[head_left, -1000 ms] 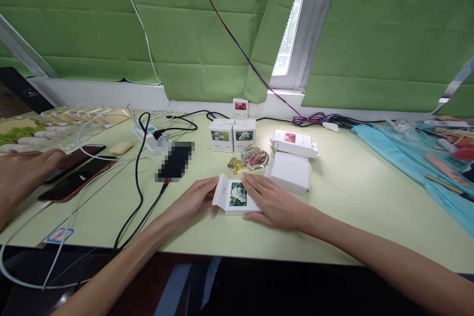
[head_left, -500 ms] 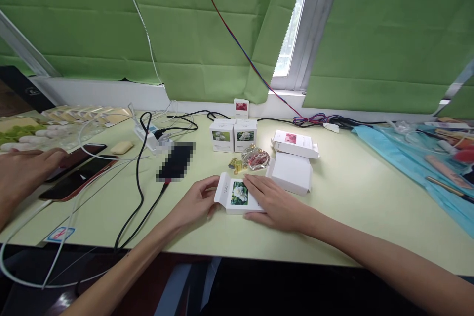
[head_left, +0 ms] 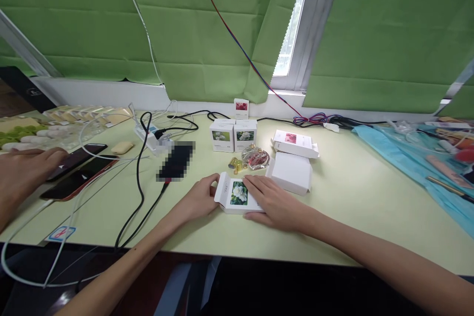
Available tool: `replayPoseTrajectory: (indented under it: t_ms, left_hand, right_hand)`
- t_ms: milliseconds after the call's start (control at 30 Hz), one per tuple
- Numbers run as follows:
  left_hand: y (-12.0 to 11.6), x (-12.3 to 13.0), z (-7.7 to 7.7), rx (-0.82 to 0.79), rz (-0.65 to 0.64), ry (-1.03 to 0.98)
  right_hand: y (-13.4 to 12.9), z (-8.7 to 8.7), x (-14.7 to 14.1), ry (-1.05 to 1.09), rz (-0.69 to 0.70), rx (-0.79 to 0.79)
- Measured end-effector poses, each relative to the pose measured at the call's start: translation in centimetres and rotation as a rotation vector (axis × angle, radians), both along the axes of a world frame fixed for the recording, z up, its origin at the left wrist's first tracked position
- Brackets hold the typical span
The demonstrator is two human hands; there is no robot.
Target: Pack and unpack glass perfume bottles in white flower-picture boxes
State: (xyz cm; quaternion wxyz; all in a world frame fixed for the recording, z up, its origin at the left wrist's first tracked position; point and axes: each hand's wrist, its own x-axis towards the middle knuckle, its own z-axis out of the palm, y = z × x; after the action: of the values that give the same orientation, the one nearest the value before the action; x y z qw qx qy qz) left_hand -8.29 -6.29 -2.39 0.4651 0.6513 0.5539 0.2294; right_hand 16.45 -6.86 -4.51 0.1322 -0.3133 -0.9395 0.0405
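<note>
A small white carton (head_left: 225, 191) with a white-flower picture lies flat on the table in front of me, its left end flap raised. My right hand (head_left: 273, 202) rests over the carton's right part, fingers flat on top and thumb along the near edge, holding it. At the left end my left hand (head_left: 202, 198) is closed, fingers curled against the raised flap; its fingertips are partly hidden. Just beyond lie a clear ornament with red inside (head_left: 256, 158) and small yellow pieces (head_left: 237, 164). To the right are a plain white box (head_left: 292, 173) and a pink-flower carton (head_left: 294, 143).
White flower cartons (head_left: 222, 137) stand behind. At left are a charging phone (head_left: 176, 160), black cable (head_left: 138, 182), power strip (head_left: 148, 138) and more phones (head_left: 79, 177). Another person's hand (head_left: 31, 170) touches one phone. Blue plastic sheeting (head_left: 407, 168) covers the right side.
My left fingers have curled in closer at the carton's open end, and the left wrist has turned slightly. My right hand and the carton stay in place.
</note>
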Motion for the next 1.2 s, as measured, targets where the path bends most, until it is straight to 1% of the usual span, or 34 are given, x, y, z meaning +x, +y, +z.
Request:
replayPoseTrajectory:
  t_ms: [133,267,433,600,800,900,1000,1100,1200]
  left_hand:
    - [0.4,-0.2,0.1,-0.120,-0.048,0.007]
    - [0.1,-0.3,0.2,-0.159,-0.034,0.033]
    - [-0.2,-0.4,0.4,-0.217,-0.010,-0.076]
    - [-0.2,-0.3,0.9,-0.251,-0.007,-0.134]
    - [-0.3,0.7,1.3,-0.315,0.062,-0.253]
    - [-0.4,1.3,1.5,-0.351,0.076,-0.303]
    - [-0.5,1.4,2.0,-0.349,0.068,-0.278]
    - [-0.4,1.1,2.6,-0.304,0.034,-0.202]
    - [-0.4,0.9,2.4,-0.247,0.001,-0.137]
  right_hand:
    - [0.0,-0.2,0.1,0.009,0.005,0.017]
    - [-0.1,-0.1,0.1,0.018,-0.002,0.008]
    - [-0.3,0.0,0.1,0.046,-0.020,-0.019]
    - [-0.6,-0.2,0.5,0.152,-0.026,-0.066]
    - [-0.7,-0.7,1.0,0.202,-0.030,-0.105]
    - [-0.6,-0.9,1.2,0.226,-0.018,-0.101]
    - [-0.6,-0.9,1.2,0.226,-0.013,-0.101]
    - [-0.6,-0.7,1.1,0.218,-0.004,-0.102]
    - [-0.6,-0.5,0.9,0.206,-0.004,-0.100]
